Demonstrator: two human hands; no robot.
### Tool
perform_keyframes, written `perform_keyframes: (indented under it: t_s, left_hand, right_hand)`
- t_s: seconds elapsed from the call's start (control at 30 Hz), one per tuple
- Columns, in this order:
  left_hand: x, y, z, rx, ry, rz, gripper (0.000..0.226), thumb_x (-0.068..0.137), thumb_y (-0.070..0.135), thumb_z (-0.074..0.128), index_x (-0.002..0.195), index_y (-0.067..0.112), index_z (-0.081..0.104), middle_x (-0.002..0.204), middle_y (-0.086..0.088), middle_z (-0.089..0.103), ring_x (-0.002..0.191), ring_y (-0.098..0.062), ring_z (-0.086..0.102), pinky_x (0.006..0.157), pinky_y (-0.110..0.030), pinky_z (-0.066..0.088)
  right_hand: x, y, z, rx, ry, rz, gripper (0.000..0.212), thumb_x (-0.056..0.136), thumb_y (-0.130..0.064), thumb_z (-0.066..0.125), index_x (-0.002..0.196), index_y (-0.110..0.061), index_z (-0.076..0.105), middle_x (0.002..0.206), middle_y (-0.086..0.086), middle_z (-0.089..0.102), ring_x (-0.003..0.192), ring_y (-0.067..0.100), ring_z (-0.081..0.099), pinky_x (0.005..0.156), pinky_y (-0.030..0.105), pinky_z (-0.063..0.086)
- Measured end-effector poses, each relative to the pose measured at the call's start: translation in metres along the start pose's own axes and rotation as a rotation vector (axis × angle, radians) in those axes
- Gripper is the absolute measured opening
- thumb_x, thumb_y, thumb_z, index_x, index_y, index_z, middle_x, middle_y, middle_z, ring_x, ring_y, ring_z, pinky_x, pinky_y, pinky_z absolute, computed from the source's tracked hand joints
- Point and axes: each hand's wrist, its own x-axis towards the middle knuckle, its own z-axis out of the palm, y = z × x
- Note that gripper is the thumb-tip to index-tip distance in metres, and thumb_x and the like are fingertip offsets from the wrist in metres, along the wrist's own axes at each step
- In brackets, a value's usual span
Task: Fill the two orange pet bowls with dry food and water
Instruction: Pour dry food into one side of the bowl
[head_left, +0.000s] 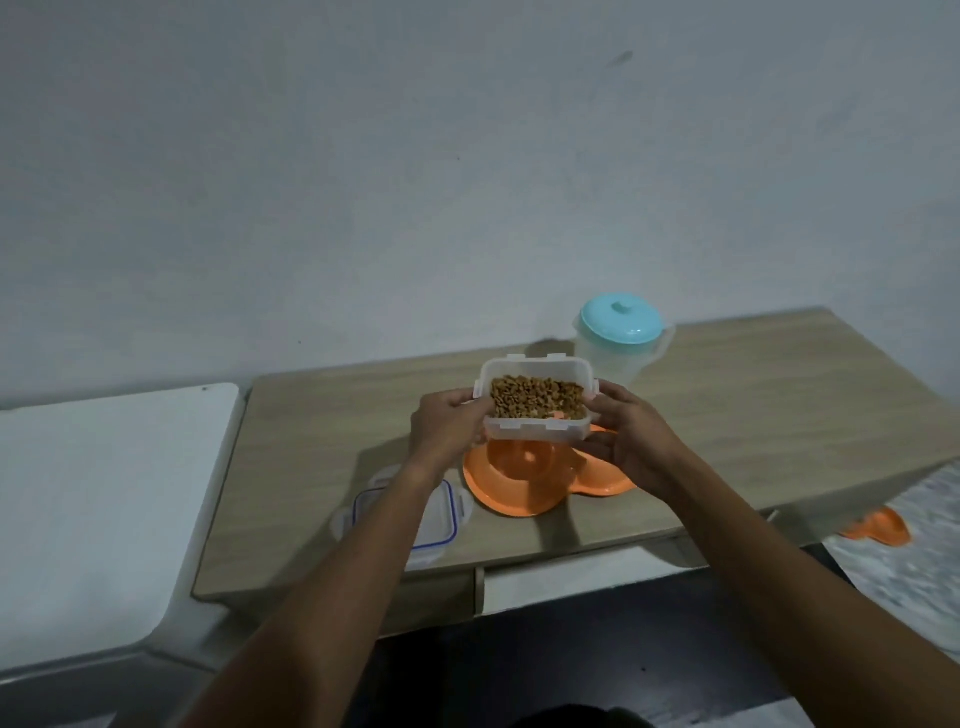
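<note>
Both hands grasp the open clear food container (536, 399), left hand (449, 434) and right hand (631, 439) on opposite ends, holding it level just above the orange double pet bowl (511, 486); the dry kibble (537, 399) sits nearly to the rim, so a quick tilt would likely overshoot the near bowl and scatter across the desk (322, 426); its lid (434, 522) lies at the front edge; the lidded water jug (621, 340) waits behind, against a bare pale wall (415, 156); a second orange dish (878, 527) lies on the floor.

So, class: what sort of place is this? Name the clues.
Probably a home room: a wooden desk with a drawer against a plain wall, holding orange pet bowls and a lidded jug.
</note>
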Motion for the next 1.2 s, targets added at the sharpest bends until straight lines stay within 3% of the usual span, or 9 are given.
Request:
perform_keyframes:
  t_s: [0.07,0.13,0.2,0.33,0.53,0.8,0.93,1.1,1.2]
  left_hand:
    - [-0.001,-0.007,0.008,0.156,-0.052,0.076,0.034,0.072,0.049,0.064,0.101,0.035,0.075,0.104,0.008,0.074,0.1,-0.017,0.069,0.091,-0.042,0.055]
    - [0.002,-0.019,0.016,0.384,-0.116,0.051,0.074,0.066,0.057,0.062,0.135,0.031,0.056,0.134,0.003,0.061,0.121,-0.021,0.057,0.1,-0.043,0.047]
    - [0.003,-0.031,0.024,0.634,-0.186,-0.005,0.099,0.055,0.061,0.067,0.145,0.028,0.041,0.133,0.002,0.059,0.122,-0.024,0.056,0.098,-0.045,0.048]
    - [0.006,-0.054,0.04,0.828,-0.189,-0.029,0.112,0.035,0.072,0.076,0.136,0.036,0.042,0.127,0.005,0.063,0.114,-0.023,0.059,0.095,-0.044,0.048]
    - [0.005,-0.069,0.056,0.701,-0.043,-0.023,0.111,0.042,0.055,0.089,0.141,0.035,0.044,0.128,-0.002,0.064,0.114,-0.027,0.06,0.091,-0.038,0.05]
    - [0.01,-0.072,0.057,0.686,-0.038,-0.027,0.109,0.032,0.062,0.084,0.133,0.034,0.054,0.119,-0.002,0.068,0.107,-0.027,0.063,0.09,-0.044,0.053]
    - [0.011,-0.073,0.057,0.687,-0.042,-0.026,0.106,0.03,0.064,0.081,0.129,0.033,0.057,0.114,-0.002,0.07,0.105,-0.027,0.064,0.092,-0.046,0.052]
    - [0.015,-0.076,0.057,0.672,-0.032,-0.025,0.108,0.024,0.067,0.077,0.125,0.034,0.058,0.11,0.0,0.072,0.102,-0.026,0.065,0.093,-0.046,0.05]
    - [0.013,-0.074,0.057,0.652,-0.03,-0.019,0.103,0.03,0.06,0.084,0.127,0.034,0.059,0.11,0.0,0.072,0.102,-0.025,0.065,0.093,-0.045,0.051]
  right_hand:
    - [-0.002,-0.003,-0.014,0.008,0.038,-0.034,0.037,0.098,-0.011,0.062,0.135,-0.014,0.06,0.124,0.022,0.07,0.088,0.034,0.077,0.074,0.039,0.065]
    - [-0.002,-0.008,-0.024,-0.024,0.08,-0.064,0.045,0.096,-0.01,0.066,0.14,-0.017,0.057,0.125,0.021,0.069,0.097,0.037,0.076,0.08,0.043,0.065]
    - [-0.001,-0.014,-0.03,-0.108,0.119,-0.1,0.058,0.093,-0.011,0.071,0.146,-0.021,0.05,0.125,0.021,0.068,0.106,0.039,0.073,0.083,0.046,0.064]
    - [-0.001,-0.029,-0.036,-0.241,0.136,-0.179,0.065,0.092,-0.011,0.074,0.149,-0.024,0.046,0.115,0.013,0.064,0.105,0.03,0.069,0.084,0.044,0.064]
    - [0.009,-0.032,-0.042,-0.38,0.094,-0.26,0.064,0.086,-0.011,0.08,0.14,-0.032,0.052,0.125,0.018,0.062,0.111,0.03,0.068,0.085,0.051,0.063]
    - [0.02,-0.025,-0.043,-0.521,0.052,-0.328,0.068,0.084,-0.016,0.082,0.142,-0.031,0.052,0.129,0.015,0.062,0.112,0.025,0.066,0.079,0.052,0.064]
    - [0.023,-0.023,-0.038,-0.592,0.023,-0.384,0.067,0.084,-0.017,0.083,0.142,-0.032,0.053,0.133,0.015,0.06,0.107,0.017,0.066,0.084,0.052,0.063]
    - [0.024,-0.024,-0.034,-0.667,-0.031,-0.455,0.069,0.084,-0.015,0.083,0.144,-0.031,0.054,0.138,0.015,0.058,0.116,0.027,0.066,0.093,0.047,0.061]
    - [0.024,-0.021,-0.033,-0.694,-0.048,-0.488,0.069,0.082,-0.013,0.084,0.143,-0.029,0.056,0.131,0.003,0.062,0.124,0.026,0.063,0.099,0.047,0.058]
